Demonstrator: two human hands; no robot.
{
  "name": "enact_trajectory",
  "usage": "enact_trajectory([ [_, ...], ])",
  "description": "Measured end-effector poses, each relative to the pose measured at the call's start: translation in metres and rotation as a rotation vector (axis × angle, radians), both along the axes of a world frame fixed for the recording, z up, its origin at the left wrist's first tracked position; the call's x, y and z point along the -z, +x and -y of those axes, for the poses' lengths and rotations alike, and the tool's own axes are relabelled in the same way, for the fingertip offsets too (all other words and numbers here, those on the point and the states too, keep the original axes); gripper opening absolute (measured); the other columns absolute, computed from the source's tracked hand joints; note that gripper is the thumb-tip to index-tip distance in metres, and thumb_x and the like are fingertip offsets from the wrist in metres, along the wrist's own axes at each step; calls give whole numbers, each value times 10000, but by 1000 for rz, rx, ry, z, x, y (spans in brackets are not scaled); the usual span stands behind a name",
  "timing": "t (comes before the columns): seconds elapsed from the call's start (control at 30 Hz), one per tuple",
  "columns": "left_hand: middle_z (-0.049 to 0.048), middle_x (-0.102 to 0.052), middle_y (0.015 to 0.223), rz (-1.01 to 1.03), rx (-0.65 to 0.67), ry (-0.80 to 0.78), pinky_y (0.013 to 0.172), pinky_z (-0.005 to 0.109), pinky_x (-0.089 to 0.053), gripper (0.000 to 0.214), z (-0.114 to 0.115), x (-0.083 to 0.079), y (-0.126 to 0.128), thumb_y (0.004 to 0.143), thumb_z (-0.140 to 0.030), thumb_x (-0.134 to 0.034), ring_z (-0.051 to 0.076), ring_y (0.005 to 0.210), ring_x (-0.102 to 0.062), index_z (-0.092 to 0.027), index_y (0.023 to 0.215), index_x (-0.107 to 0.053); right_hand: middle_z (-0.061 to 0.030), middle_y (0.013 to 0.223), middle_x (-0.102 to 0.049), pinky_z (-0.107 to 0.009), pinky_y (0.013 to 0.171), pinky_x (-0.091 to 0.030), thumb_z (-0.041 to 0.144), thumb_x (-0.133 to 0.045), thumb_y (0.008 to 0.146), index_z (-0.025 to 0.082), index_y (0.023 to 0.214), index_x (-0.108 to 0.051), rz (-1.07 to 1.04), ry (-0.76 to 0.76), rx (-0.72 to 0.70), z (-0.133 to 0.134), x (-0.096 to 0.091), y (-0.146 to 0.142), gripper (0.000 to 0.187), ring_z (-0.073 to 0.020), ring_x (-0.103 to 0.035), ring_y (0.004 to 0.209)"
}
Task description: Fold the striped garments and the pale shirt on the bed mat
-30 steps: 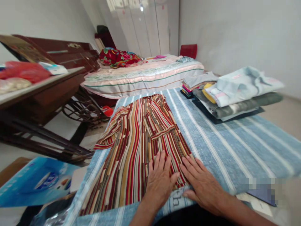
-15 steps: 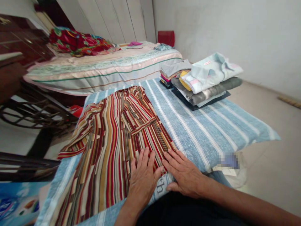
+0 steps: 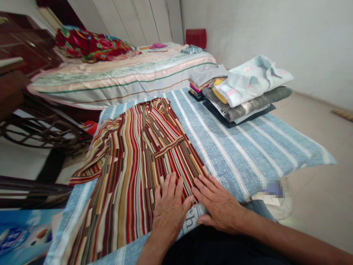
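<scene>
A striped shirt (image 3: 129, 162) in red, brown, tan and cream lies spread on a table with a blue-and-white striped cloth (image 3: 220, 162). Its right sleeve in view is folded inward over the body, while the left sleeve sticks out to the side. My left hand (image 3: 169, 206) rests flat on the shirt's lower right part, fingers stretched out. Beside it, my right hand (image 3: 216, 204) lies flat with fingers extended, across the shirt's right edge and the cloth. Neither hand grips anything.
Folded clothes (image 3: 248, 92) are stacked at the table's far right, beside a smaller pile (image 3: 204, 79). Behind stands a bed (image 3: 132, 81) with a red floral blanket (image 3: 91, 44). At left is a dark frame with a wheel (image 3: 41, 130). A red box (image 3: 195, 38) stands by the wall.
The view has shifted slightly. Both hands remain flat in about the same place on the shirt, and the shirt looks unchanged.
</scene>
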State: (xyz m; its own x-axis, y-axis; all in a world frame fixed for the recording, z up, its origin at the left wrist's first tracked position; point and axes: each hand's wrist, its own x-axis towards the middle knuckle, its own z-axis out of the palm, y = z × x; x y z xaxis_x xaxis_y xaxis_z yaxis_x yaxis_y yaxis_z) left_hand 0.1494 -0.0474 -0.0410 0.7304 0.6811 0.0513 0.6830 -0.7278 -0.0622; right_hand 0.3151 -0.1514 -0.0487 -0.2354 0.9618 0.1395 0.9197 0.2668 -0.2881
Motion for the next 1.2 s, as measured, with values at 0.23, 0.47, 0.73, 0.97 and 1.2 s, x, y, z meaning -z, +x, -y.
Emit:
enact_trajectory([
  [0.23,133,-356,1442,52,-2,-48,1047,518,-275,535,-1,-2,-3,880,-459,-422,296,1340,-284,-160,1321,-461,-147,1470,-290,-473,1129,-102,596,-401,858,112,1395,-339,6,1,0,1,0,0,726,-291,-144,1376],
  [0.47,107,-367,1440,48,-17,-35,1055,567,-229,511,1,-1,-6,880,-432,-423,313,1342,-273,-173,1320,-464,-132,1472,-292,-480,1127,-116,553,-485,834,134,1390,-356,28,30,-6,2,2,0,707,-280,-125,1382],
  [0.73,62,-258,1493,68,-53,-129,1075,568,-218,577,9,5,-13,870,-481,-433,299,1367,-215,-220,1381,-376,-107,1459,-325,-465,1084,-223,539,-510,807,159,1390,-370,161,228,-30,6,22,-1,710,-296,-220,1357],
  [0.97,48,-243,1497,137,-77,-233,1086,584,-211,590,14,6,-17,882,-526,-385,302,1370,-206,-224,1389,-363,-147,1349,-477,-461,1080,-186,598,-472,793,104,1399,-343,211,523,-141,-12,30,-1,793,-309,-340,1295],
  [1.2,54,-270,1482,181,-69,-288,1074,608,-214,599,14,7,-19,884,-549,-350,308,1361,-229,-213,1380,-379,-80,1349,-494,-424,1071,-253,324,-422,856,172,1400,-341,252,577,-112,-25,73,-2,570,-255,-345,1303],
])
